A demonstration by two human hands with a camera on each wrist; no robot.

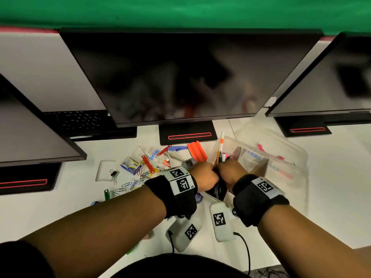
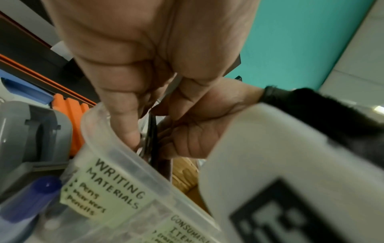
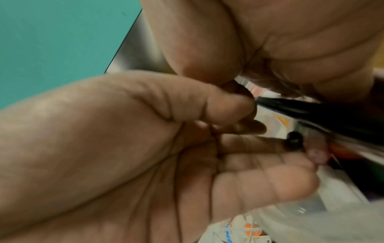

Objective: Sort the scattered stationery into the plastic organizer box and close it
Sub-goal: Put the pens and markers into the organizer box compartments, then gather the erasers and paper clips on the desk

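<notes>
White desk (image 1: 60, 207), clear labelled organizer box (image 1: 285, 157), prob. open

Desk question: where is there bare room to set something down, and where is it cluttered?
Bare white desk lies near-left, between the paper clips and the left forearm, and far right beyond the organizer box. It is crowded between the middle monitor stand and both hands.
</notes>
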